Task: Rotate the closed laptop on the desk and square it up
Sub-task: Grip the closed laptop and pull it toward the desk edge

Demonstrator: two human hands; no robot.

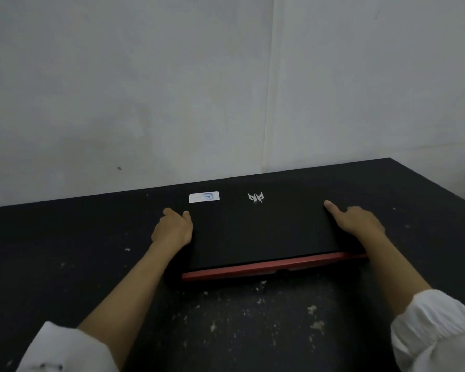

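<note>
So my left sleeve [65, 347] is white and pushed up my arm, down in the near left corner. It hangs over the black desk [65, 237], which has little pale crumbs and specks on it. My left hand [173, 228] sits at the left side of the laptop [261, 232]. My thumb lies on top of the lid and my fingers curl down beside the left edge, so this hand is holding that side. I cannot see the fingertips under there.

The laptop is closed and lies flat in the middle of the desk, close to the gray wall [145, 89]. It is black on top with a red strip [274, 267] along the edge near me. It sits a bit crooked, with the right end farther from me than the left end. A white sticker [204, 197] is on the far left part of the lid. A silver logo [255, 197] is just to the right of the sticker.

My right hand [360, 221] rests on the right side of the lid. One finger points straight out along the top and the others bend down over the right edge. My right sleeve [438, 328] is white too, in the near right corner.
</note>
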